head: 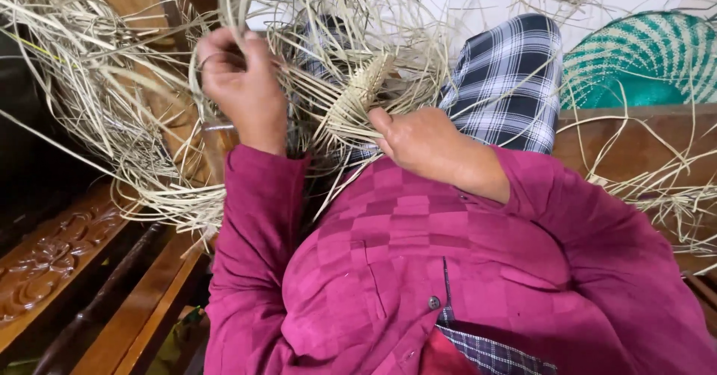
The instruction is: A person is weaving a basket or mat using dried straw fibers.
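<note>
The small woven straw piece (357, 102) I work is pale tan and tightly plaited, tilted toward 1 o'clock, loose ends fanning out. Long dry straw strands (112, 84) spread from it toward 9 o'clock in a tangled heap.

left hand (237, 84) raised, right hand (422, 142) lower, both clenched

No packages, labels, signs or screens show in this view.
</note>
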